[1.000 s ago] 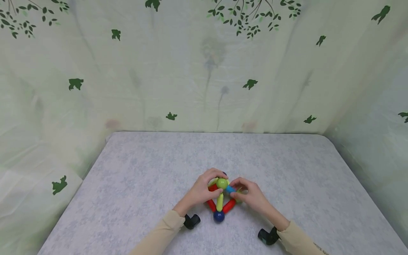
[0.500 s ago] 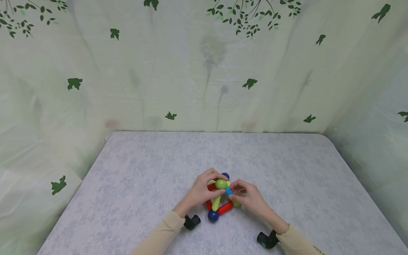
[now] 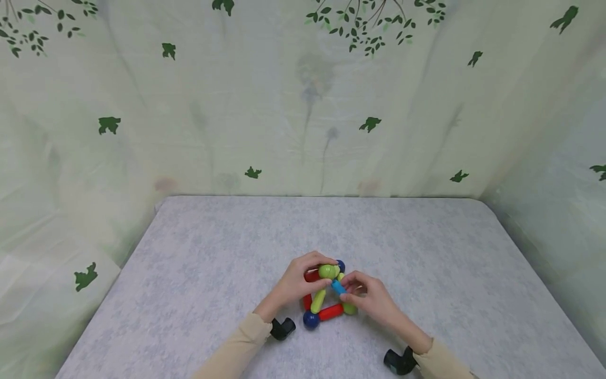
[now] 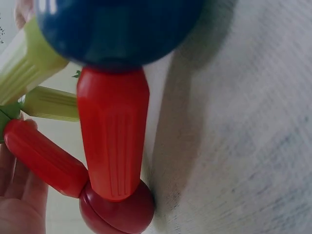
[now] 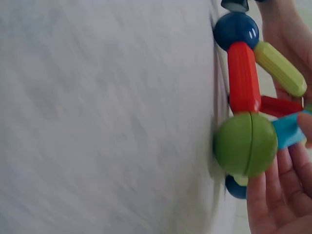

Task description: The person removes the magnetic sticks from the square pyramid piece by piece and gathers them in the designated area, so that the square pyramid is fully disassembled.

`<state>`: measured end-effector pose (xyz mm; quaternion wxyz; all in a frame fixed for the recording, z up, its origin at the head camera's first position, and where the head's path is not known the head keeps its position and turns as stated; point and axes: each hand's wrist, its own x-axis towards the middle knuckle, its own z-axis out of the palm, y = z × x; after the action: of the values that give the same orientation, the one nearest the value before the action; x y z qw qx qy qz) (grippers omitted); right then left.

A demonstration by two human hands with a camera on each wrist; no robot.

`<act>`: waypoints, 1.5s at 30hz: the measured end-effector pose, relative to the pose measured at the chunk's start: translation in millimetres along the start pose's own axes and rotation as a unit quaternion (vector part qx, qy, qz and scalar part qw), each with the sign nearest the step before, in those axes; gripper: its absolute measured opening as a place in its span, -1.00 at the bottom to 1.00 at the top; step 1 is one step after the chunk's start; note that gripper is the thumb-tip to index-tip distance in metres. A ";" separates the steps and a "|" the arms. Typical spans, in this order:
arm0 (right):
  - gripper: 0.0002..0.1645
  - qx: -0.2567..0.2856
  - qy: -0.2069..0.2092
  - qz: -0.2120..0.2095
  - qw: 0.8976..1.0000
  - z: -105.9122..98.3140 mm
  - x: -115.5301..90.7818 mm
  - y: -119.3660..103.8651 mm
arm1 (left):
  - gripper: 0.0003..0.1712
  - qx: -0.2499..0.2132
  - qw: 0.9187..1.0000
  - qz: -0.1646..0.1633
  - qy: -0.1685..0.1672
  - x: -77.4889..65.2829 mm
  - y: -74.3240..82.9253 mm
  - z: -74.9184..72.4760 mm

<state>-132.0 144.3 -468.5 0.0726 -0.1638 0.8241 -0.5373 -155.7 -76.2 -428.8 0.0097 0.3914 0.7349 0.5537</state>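
Observation:
A frame of ball and rod building pieces stands on the table. My left hand (image 3: pixel 299 279) grips the upper green ball (image 3: pixel 327 271) between thumb and fingers. A light blue rod (image 3: pixel 338 287) slopes down from there, pinched by my right hand (image 3: pixel 371 295). The front navy ball (image 3: pixel 311 320) joins a yellow-green rod (image 3: pixel 318 301) and a red rod (image 3: pixel 331 312), which runs to a lower green ball (image 5: pixel 246 144). Another navy ball (image 3: pixel 341 266) shows at the back. In the left wrist view a dark red ball (image 4: pixel 117 209) sits at a red rod's end.
The grey table (image 3: pixel 227 237) spreads around the frame. Behind it hangs a pale curtain (image 3: pixel 274 105) printed with leaves. Black wrist cameras, one on the left wrist (image 3: pixel 283 329) and one on the right (image 3: pixel 400 361), sit low over the table.
The frame has turned clockwise as seen from above: its front navy ball has moved left and its back navy ball right. Both hands keep their holds with little movement.

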 end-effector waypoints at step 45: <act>-0.77 -0.116 -0.001 -0.033 0.993 1.1 -2.6 -3.1 | -0.58 0.071 0.996 0.017 0.044 -5.7 -9.2 4.5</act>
<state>-128.6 143.1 -466.2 0.0366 -0.1987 0.8748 -0.4403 -154.9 -76.6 -440.5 -0.0599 0.3783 0.7655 0.5171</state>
